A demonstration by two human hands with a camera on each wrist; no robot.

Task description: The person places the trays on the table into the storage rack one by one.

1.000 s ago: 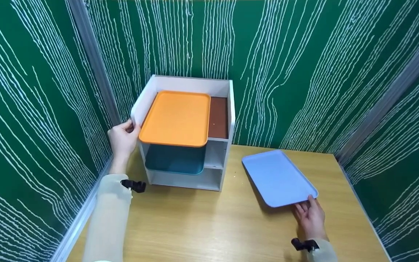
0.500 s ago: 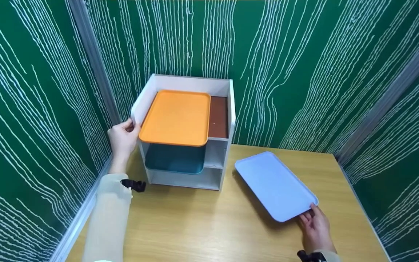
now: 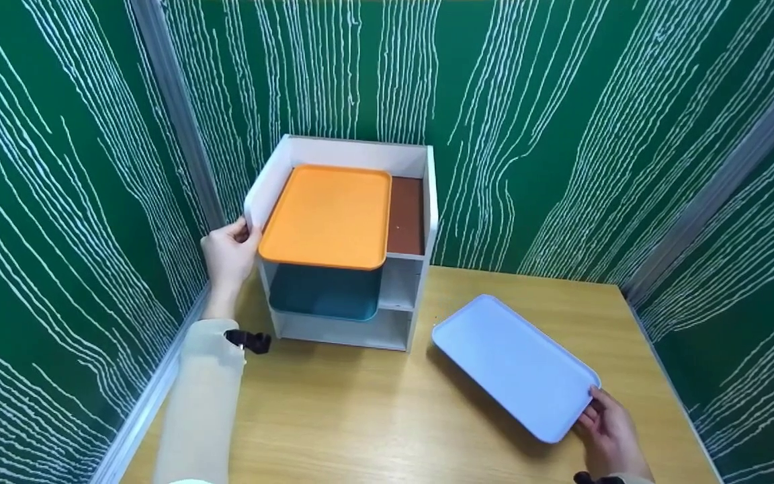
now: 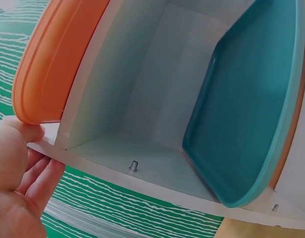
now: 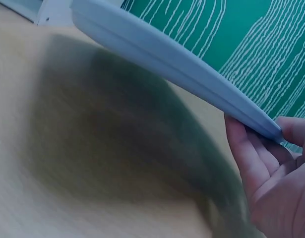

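My left hand (image 3: 229,252) pinches the front edge of the left side panel of a white shelf unit (image 3: 433,195), thumb on one face and fingers on the other. On its top level lies an orange tray (image 3: 328,216), jutting forward. Below it, a teal tray (image 4: 246,99) sits on the middle shelf and also sticks out in front. My right hand (image 3: 610,430) grips a light blue tray (image 3: 514,366) by its near right corner, thumb on top and fingers underneath. In the right wrist view this tray is raised over the table, casting a shadow below.
The wooden table (image 3: 333,410) stretches in front and to the right of the shelf unit. Green walls (image 3: 535,101) with white lines enclose it behind and at both sides. A small metal shelf pin (image 4: 134,166) projects from the unit's inner side.
My right hand has drawn the light blue tray nearer and slightly to the right, and the tray has turned. My left hand keeps its grip on the shelf unit's side panel.
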